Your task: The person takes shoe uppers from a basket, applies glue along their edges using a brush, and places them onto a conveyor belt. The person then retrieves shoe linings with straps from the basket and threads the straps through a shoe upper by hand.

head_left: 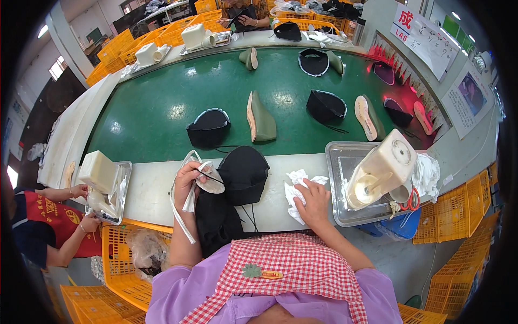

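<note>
My left hand (188,177) is closed around white straps (183,218) and a pale rounded piece (212,182), with a thin black cord between them. Just right of it, on the white ledge (280,227), stands a black shoe upper (243,175), its laces trailing down. Black fabric (218,221) lies beside my left forearm, partly over the ledge edge. Over a crumpled white cloth (295,190) my right hand (313,204) has its fingers bent onto the cloth. Exactly how the fingertips grip it is hidden.
A green conveyor belt (178,97) carries black uppers (209,128) and green shoe lasts (261,120). At my right, a metal tray (340,216) holds a white container (383,167); red-handled scissors (413,200) lie nearby. A co-worker's hands (86,205) work at another tray. Orange crates (116,259) stand below.
</note>
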`<action>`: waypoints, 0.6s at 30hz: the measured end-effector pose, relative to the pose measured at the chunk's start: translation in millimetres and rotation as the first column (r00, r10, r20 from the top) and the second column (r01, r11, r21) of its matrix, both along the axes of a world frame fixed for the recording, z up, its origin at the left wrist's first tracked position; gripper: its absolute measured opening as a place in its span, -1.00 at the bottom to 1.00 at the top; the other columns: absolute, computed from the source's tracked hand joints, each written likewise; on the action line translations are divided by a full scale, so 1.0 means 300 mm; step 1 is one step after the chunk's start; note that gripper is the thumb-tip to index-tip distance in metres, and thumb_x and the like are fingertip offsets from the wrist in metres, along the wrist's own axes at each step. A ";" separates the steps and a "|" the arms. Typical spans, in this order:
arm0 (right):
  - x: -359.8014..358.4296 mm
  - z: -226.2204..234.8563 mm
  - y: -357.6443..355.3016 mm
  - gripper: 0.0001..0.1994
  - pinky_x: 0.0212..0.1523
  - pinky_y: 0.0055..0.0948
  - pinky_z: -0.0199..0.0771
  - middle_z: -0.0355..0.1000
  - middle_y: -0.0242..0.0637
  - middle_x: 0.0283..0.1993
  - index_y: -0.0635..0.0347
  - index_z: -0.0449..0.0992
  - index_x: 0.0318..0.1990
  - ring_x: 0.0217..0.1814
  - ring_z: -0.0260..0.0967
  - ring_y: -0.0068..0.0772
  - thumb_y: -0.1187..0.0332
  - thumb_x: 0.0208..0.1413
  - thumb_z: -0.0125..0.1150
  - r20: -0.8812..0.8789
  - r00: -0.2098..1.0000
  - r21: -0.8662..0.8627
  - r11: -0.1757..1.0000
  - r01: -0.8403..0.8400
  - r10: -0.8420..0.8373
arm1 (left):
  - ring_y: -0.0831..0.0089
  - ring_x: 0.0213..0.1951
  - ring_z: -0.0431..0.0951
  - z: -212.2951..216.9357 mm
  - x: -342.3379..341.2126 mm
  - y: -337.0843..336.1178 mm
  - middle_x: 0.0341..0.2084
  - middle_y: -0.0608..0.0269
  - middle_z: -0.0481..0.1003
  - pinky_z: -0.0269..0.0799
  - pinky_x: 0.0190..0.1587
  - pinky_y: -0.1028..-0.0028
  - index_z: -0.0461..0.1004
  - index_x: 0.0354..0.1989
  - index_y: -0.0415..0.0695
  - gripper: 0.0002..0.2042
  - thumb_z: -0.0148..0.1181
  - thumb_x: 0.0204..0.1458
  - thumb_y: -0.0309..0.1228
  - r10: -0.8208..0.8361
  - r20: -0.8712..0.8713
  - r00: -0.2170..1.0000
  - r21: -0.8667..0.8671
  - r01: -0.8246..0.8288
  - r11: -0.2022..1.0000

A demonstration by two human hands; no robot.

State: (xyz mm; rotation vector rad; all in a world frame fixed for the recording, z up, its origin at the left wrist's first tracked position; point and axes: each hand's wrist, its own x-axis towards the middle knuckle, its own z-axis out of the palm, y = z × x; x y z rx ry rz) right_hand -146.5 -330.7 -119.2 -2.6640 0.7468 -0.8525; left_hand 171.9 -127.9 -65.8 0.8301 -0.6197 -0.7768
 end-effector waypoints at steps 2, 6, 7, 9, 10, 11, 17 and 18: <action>0.001 0.002 0.001 -0.61 0.03 -0.12 0.10 0.36 -0.28 0.15 -0.01 0.53 -0.02 0.13 0.23 -0.18 0.26 -0.08 0.31 0.002 1.000 -0.005 1.000 0.001 -0.001 | 0.50 -0.45 0.52 0.003 0.002 0.001 -0.38 0.08 0.56 0.49 -0.23 0.52 0.47 -0.27 -0.35 -0.85 0.02 0.03 -0.57 -0.006 -0.008 1.000 -0.004 0.006 1.000; 0.001 0.003 0.003 -0.61 0.03 -0.12 0.09 0.36 -0.27 0.15 0.00 0.53 -0.02 0.13 0.23 -0.18 0.27 -0.08 0.31 0.003 1.000 -0.008 1.000 0.001 -0.001 | 0.49 -0.45 0.52 -0.005 0.004 0.002 -0.38 0.07 0.56 0.49 -0.22 0.50 0.47 -0.26 -0.35 -0.85 0.03 0.04 -0.57 -0.011 -0.004 1.000 -0.016 0.010 1.000; 0.001 0.002 0.002 -0.61 0.03 -0.12 0.09 0.36 -0.27 0.15 -0.01 0.53 -0.02 0.13 0.23 -0.19 0.26 -0.08 0.31 0.006 1.000 -0.011 1.000 0.001 -0.001 | 0.48 -0.45 0.52 -0.008 0.003 0.001 -0.38 0.07 0.56 0.49 -0.21 0.50 0.47 -0.26 -0.35 -0.85 0.03 0.04 -0.57 -0.006 -0.007 1.000 -0.021 0.006 1.000; 0.000 -0.003 0.001 -0.61 0.02 -0.12 0.09 0.36 -0.27 0.15 -0.01 0.53 -0.01 0.13 0.23 -0.19 0.27 -0.08 0.31 0.008 1.000 -0.011 1.000 0.000 0.000 | 0.47 -0.45 0.52 -0.006 0.003 0.001 -0.38 0.07 0.56 0.49 -0.21 0.49 0.47 -0.26 -0.35 -0.85 0.03 0.04 -0.57 -0.009 -0.005 1.000 -0.021 0.009 1.000; 0.000 -0.002 0.001 -0.61 0.02 -0.13 0.09 0.36 -0.27 0.15 -0.01 0.53 -0.01 0.13 0.24 -0.18 0.27 -0.08 0.31 0.010 1.000 -0.010 1.000 -0.001 0.001 | 0.47 -0.45 0.52 -0.004 0.003 0.001 -0.38 0.07 0.56 0.49 -0.21 0.49 0.47 -0.26 -0.35 -0.85 0.03 0.04 -0.57 -0.013 -0.004 1.000 -0.020 0.012 1.000; 0.000 0.000 0.003 -0.61 0.02 -0.13 0.09 0.36 -0.27 0.15 -0.01 0.53 -0.01 0.13 0.24 -0.18 0.27 -0.08 0.31 0.010 1.000 -0.010 1.000 -0.001 0.001 | 0.47 -0.45 0.52 -0.003 0.004 0.003 -0.38 0.07 0.56 0.49 -0.21 0.49 0.47 -0.26 -0.35 -0.85 0.03 0.04 -0.57 -0.013 -0.004 1.000 -0.019 0.013 1.000; 0.000 0.000 0.001 -0.60 0.03 -0.12 0.09 0.35 -0.28 0.16 -0.01 0.53 -0.01 0.13 0.24 -0.19 0.26 -0.08 0.31 0.004 1.000 0.001 1.000 0.001 -0.001 | 0.47 -0.45 0.51 0.002 0.002 0.002 -0.41 0.09 0.55 0.47 -0.21 0.49 0.46 -0.26 -0.36 -0.85 0.03 0.04 -0.56 -0.019 -0.001 1.000 -0.014 0.019 1.000; 0.001 0.000 0.001 -0.60 0.04 -0.12 0.09 0.35 -0.28 0.16 -0.01 0.53 -0.01 0.13 0.23 -0.19 0.26 -0.08 0.31 0.004 1.000 0.001 1.000 0.001 -0.001 | 0.47 -0.45 0.51 0.000 0.001 0.002 -0.42 0.09 0.54 0.47 -0.21 0.50 0.46 -0.26 -0.36 -0.85 0.03 0.04 -0.56 -0.020 0.001 1.000 -0.018 0.020 1.000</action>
